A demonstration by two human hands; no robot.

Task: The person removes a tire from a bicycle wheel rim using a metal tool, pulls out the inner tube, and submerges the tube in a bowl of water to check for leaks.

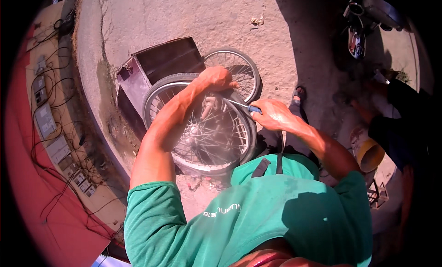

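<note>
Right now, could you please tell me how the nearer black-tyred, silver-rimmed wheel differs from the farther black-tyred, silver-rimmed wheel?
The nearer black-tyred, silver-rimmed wheel looks larger; the farther black-tyred, silver-rimmed wheel looks smaller. A slim, blue-handled tool in the bare right hand lies over or against the nearer wheel's edge, while the farther wheel has no tool at it. Both have thin wire spokes.

1. Near wheel point(193, 131): directly before me; my left hand point(218, 79) lies over its far edge.
2. Tool point(254, 109): in my right hand point(272, 114), at the near wheel's right side.
3. Far wheel point(244, 76): beyond the near wheel.
4. Box point(136, 80): left of the far wheel, partly behind the near one.
5. Motorcycle point(357, 34): ahead, well to my right.
6. Container point(370, 155): to my right.
</note>
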